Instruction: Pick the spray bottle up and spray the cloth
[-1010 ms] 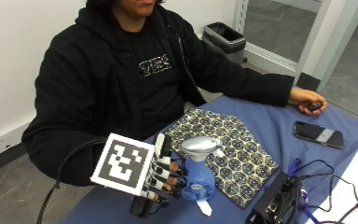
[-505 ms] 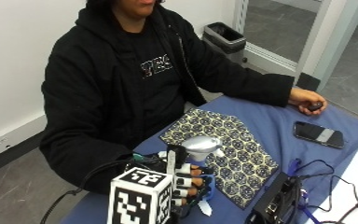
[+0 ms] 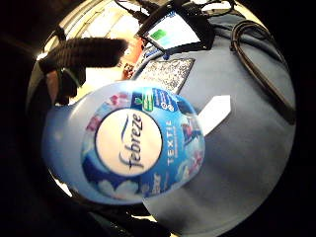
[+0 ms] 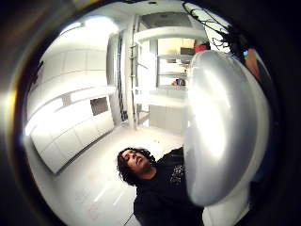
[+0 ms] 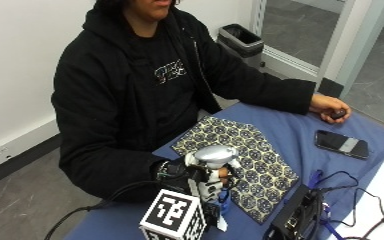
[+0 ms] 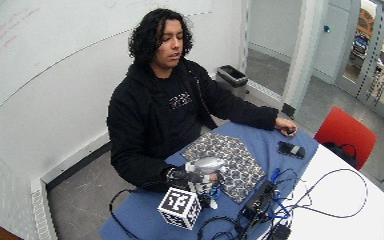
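Observation:
A spray bottle [image 5: 213, 156] with a silver head and a blue body stands at the near end of the blue table [image 5: 292, 125]. My gloved right hand [image 5: 202, 184] grips it just below the head, fingers curled round the neck. The little finger side palm view is filled by its blue Febreze label [image 3: 133, 148], with one gloved finger [image 3: 81, 49] beyond it. In the thumb side palm view the silver head [image 4: 221, 127] is close up. The patterned cloth [image 5: 245, 157] lies flat on the table just past the bottle. The bottle's base is hidden behind my hand.
A black phone [image 5: 340, 144] lies at the table's far right, near the person's bare left hand [image 5: 328, 107]. A black device [image 5: 298, 217] and cables [image 5: 352, 200] sit right of the bottle. A trash bin [image 5: 240, 40] stands on the floor behind.
My hand came in from the bottle's left and curled its fingers round the neck. The bottle's head stays at the same spot; the cloth has not moved.

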Tool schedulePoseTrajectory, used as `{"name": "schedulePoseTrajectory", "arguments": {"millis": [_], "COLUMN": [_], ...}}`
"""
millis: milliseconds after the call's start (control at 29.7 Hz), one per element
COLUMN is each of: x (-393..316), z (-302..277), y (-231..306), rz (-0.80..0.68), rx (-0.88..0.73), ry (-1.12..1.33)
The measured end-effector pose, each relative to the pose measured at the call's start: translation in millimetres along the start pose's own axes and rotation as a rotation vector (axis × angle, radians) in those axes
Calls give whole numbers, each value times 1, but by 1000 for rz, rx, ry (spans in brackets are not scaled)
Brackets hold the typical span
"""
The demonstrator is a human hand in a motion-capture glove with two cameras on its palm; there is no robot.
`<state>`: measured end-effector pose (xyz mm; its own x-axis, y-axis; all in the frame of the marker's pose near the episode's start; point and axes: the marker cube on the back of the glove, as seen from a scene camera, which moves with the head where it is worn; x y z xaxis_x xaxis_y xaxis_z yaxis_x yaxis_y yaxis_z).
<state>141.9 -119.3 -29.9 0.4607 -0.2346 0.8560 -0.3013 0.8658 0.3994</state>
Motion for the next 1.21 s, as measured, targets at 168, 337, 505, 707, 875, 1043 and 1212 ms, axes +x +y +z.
{"name": "schedulePoseTrajectory", "arguments": {"millis": [168,337,505,707,875,1043,1212], "x": [8,8,10,12,3,-18,-50], "z": [5,2,2,11,2,10,26], "y": [-1,-5,-6,-24,-5,4,10], "rz": [-63,-107,-141,-180,-106,-11,201], "rx": [112,133,157,214,107,-39,-301], "ry": [40,52,59,50,63,215,414]}}
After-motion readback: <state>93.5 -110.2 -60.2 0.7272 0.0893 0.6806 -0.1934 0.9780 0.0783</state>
